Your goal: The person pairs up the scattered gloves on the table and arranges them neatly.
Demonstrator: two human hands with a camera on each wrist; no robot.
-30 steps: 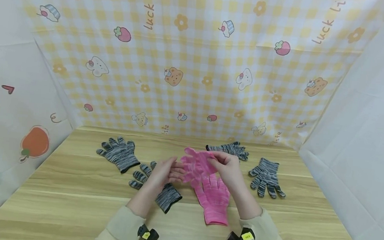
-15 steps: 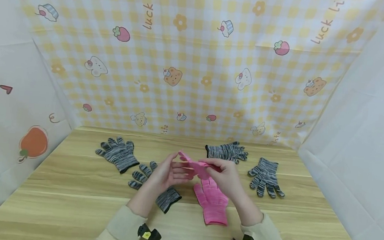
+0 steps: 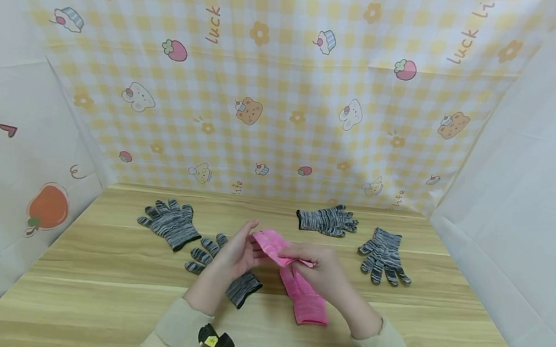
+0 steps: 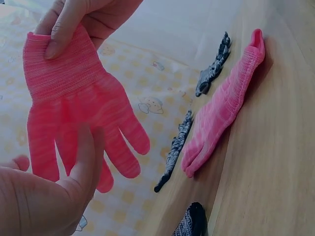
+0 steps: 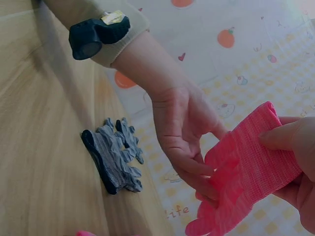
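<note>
Head view: your right hand [image 3: 321,268] pinches a bright pink knitted glove [image 3: 270,243] by its cuff, raised above the table; its long axis runs towards your left hand [image 3: 241,255], whose loosely extended fingers rest against it. A second pink knitted glove [image 3: 310,307] lies below, nearer your right hand, cuff towards you. Grey-and-black marled gloves [image 3: 172,224] flank it on the pale wooden table [image 3: 98,301]; yellow-checked cloth [image 3: 285,86] hangs behind.

The cloth [image 3: 286,75] read "luck" toward ten and two o'clock, "life" toward seven. The labels [image 3: 211,341] were illegible.
</note>
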